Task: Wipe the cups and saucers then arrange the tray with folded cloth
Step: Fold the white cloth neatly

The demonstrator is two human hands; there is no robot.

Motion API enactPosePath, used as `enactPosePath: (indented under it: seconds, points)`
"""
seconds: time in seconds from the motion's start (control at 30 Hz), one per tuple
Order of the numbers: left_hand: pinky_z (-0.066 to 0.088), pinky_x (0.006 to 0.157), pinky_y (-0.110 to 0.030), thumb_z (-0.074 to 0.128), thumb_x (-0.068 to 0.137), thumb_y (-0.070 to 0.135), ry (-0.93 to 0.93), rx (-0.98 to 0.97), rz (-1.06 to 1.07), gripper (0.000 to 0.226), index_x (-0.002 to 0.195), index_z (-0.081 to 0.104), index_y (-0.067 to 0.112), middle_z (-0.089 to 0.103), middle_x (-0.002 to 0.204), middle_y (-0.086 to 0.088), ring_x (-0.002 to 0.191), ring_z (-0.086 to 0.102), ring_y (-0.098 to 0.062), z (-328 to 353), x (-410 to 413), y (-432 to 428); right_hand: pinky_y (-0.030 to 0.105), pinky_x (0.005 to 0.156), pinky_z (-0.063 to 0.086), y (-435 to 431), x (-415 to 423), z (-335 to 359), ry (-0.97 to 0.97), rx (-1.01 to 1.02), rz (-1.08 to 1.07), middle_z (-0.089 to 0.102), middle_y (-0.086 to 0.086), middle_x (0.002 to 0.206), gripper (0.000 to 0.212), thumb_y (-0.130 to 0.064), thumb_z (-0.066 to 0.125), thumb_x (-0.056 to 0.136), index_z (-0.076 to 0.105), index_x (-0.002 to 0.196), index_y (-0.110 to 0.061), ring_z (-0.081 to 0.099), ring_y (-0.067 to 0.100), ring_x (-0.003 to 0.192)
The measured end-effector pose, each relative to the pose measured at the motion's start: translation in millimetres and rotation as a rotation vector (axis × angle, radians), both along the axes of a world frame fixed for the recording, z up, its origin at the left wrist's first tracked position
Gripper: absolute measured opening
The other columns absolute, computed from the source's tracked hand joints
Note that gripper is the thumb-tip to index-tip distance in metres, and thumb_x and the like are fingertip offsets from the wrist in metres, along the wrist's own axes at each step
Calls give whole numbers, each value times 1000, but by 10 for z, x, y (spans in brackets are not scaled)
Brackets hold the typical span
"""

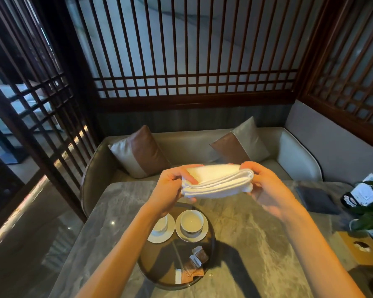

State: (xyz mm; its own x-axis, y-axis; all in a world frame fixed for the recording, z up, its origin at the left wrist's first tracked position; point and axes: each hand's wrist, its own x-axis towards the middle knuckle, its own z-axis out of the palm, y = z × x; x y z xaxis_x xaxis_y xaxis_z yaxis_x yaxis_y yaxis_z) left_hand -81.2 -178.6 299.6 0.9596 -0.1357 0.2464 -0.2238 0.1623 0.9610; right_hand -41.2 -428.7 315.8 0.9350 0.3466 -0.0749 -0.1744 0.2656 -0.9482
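the left hand (pixel 172 187) and right hand (pixel 267 190) each pinch an end of the folded white cloth (pixel 218 181), held in the air above the far edge of the round tray (pixel 159 265), where the left forearm (pixel 125 244) half hides one cup (pixel 162 223) beside the other cup (pixel 192 221), with sachets (pixel 197 260) lying nearer.

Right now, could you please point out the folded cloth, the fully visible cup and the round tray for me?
folded cloth (pixel 216 186): head view, on its stacked folded edges, midway along.
fully visible cup (pixel 191 220): head view, on its pale inside.
round tray (pixel 159 260): head view, on its bare dark surface, left of centre.
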Motion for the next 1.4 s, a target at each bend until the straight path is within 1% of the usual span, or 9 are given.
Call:
enactPosePath:
  seconds: [0.07,0.17,0.27,0.4,0.47,0.73,0.9,1.17,1.4]
  points:
    - [61,57,-28,50,94,0,-40,32,38,36,77,77,18,66,125,-12,105,68,-40,-64,17,37,29,63,59,-27,-4,-16,277,240,90,75,8,101,25,-17,54,93,76,105,-15,73,23,86]
    - [63,62,-33,52,96,-3,-23,123,68,34,78,75,14,64,126,-8,113,65,-36,-166,26,95,36,71,60,-18,-50,-147,337,50,213,72,6,117,43,-49,55,92,63,128,-27,72,25,99]
    - [61,76,-46,49,96,5,126,125,23,25,94,71,17,62,126,-3,119,61,-34,-283,-3,145,35,80,59,82,-80,-273,258,-104,190,66,6,129,47,-26,67,88,55,134,-35,69,23,107]
    - [50,100,-56,54,94,33,449,-299,-138,44,136,50,21,60,134,-15,121,59,-38,-346,-71,243,32,78,59,122,-96,-277,222,-93,119,67,8,125,65,-6,73,80,54,135,-33,70,24,106]
    - [47,104,-54,54,94,48,491,-148,-185,49,134,53,21,62,133,-14,123,59,-36,-316,-101,256,34,81,59,137,-99,-275,200,-119,122,68,7,123,73,-9,79,71,53,135,-32,69,24,108]
    - [59,67,-36,65,93,29,555,115,-84,37,126,51,19,62,110,-17,79,68,-18,-274,-150,196,36,95,53,138,-112,-240,188,-255,263,71,4,122,60,-19,78,71,59,127,-23,67,22,112]
    - [54,52,-22,66,92,25,611,226,-193,41,127,44,24,60,121,-23,85,69,-26,-188,-248,277,24,73,55,48,-116,-253,139,-479,327,72,1,118,68,-30,85,63,60,125,-21,68,20,109]
    - [59,79,-22,62,89,-8,-30,345,92,44,109,56,30,53,126,1,117,58,-13,-143,-256,180,16,91,46,121,-149,-215,-649,-522,-93,70,-14,109,56,16,66,71,70,93,-36,60,9,113]
    - [51,98,-55,46,86,10,301,-448,-88,46,128,58,25,49,141,-10,128,50,-42,-187,-272,179,41,110,42,283,-205,-227,-1025,-435,-178,59,-2,128,33,-2,50,77,66,96,-24,45,21,134]
